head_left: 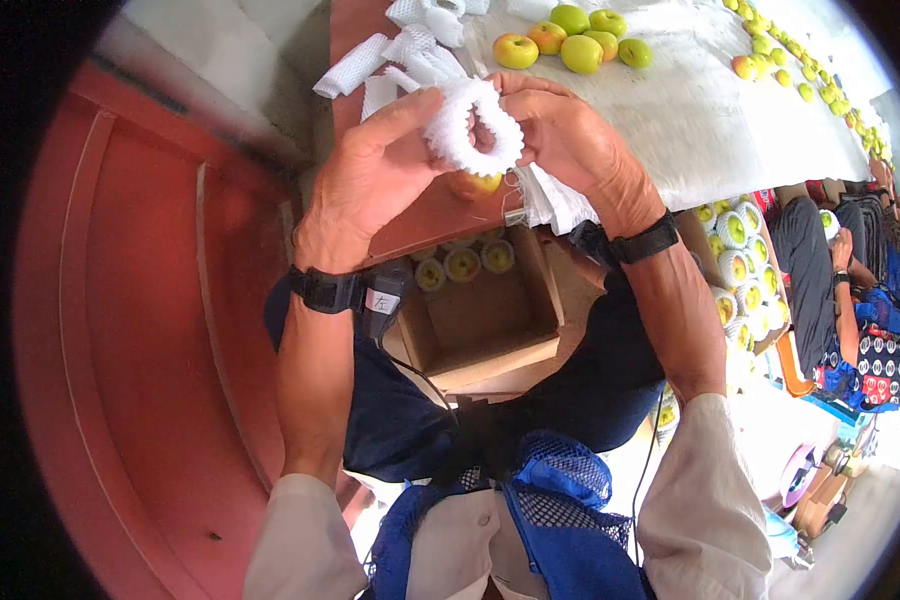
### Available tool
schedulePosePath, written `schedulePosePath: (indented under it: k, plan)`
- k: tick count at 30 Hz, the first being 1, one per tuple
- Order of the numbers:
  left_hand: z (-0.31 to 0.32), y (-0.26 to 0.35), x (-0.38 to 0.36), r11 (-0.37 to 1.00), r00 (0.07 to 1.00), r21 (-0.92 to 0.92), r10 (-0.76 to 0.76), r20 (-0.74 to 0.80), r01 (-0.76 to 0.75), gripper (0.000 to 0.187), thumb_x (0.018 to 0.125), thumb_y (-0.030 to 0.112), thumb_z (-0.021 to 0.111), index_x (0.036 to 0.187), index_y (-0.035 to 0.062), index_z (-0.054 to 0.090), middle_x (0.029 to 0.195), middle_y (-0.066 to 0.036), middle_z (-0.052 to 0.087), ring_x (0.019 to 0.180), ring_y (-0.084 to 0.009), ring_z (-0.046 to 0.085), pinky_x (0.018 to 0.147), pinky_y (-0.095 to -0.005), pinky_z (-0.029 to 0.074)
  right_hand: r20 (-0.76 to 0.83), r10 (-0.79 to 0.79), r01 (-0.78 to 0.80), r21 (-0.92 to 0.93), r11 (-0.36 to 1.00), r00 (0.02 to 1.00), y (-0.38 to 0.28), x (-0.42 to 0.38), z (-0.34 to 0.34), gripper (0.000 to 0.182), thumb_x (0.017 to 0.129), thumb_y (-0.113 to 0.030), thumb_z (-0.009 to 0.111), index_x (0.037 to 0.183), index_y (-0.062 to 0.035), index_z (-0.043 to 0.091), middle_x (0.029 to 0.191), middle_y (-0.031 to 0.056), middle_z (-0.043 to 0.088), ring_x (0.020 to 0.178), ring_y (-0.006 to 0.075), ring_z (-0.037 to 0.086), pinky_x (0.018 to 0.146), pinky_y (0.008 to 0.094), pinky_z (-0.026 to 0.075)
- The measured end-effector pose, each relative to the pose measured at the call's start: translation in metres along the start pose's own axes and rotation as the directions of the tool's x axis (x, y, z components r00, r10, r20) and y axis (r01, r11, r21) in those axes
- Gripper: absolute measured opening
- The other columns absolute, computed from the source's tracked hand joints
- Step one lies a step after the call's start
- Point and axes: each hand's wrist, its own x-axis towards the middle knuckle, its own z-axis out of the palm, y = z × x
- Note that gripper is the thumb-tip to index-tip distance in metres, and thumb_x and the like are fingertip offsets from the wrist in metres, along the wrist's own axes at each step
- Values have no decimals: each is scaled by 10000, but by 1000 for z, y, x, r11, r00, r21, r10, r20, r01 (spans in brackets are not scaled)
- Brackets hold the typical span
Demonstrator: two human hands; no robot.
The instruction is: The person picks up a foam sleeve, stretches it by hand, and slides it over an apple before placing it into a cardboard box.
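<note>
Between my two hands a white foam net sleeve (pixel 453 142) is stretched into a ring, its opening facing me. My left hand (pixel 382 165) grips the ring's left side, and my right hand (pixel 575 130) pinches the right side. Just below the sleeve, a red-yellow apple (pixel 482 187) shows in part, near the table's front edge. More white foam sleeves (pixel 353 66) lie in a loose pile beyond my left hand. Past my right hand, several green and reddish apples (pixel 580 53) rest grouped on a white cloth (pixel 690 120).
An open cardboard box (pixel 480 345) stands below the table edge, with several sleeved apples (pixel 462 264) along its far side. To the right is another box of sleeved apples (pixel 735 267). A seated person (pixel 810 250) holds a sleeved apple there. A red wooden panel (pixel 160 330) stands at left.
</note>
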Motion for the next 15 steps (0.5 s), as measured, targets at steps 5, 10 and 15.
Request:
schedulePosePath:
  k: [5,10,15]
  plan:
    - [-19,-9,-3,976,994,197,-75,-77,89,299,1036,228,620,1233,6,649,1133,-63,672,1000,-168,618,926,-347,496,127,52,-70,145,987,991,-1,-7,-5,228,1002,-221,621,1143,-41,629,921,0,654,721,61,550,546,212,333]
    - [-18,-16,-9,934,983,327,-98,-155,144,234,1022,241,641,1163,61,691,1053,9,685,903,-92,597,705,-248,436,48,141,-146,104,984,989,8,-18,-17,240,998,-220,655,1149,-34,640,875,-17,640,686,48,528,511,218,326]
    - [-27,-27,-12,828,936,502,-72,-346,249,169,1029,243,638,1099,94,678,999,45,670,876,-61,578,690,-231,433,-115,210,-219,-70,973,971,22,-20,-27,246,965,-238,710,1097,-32,684,790,-66,579,604,20,442,490,214,286]
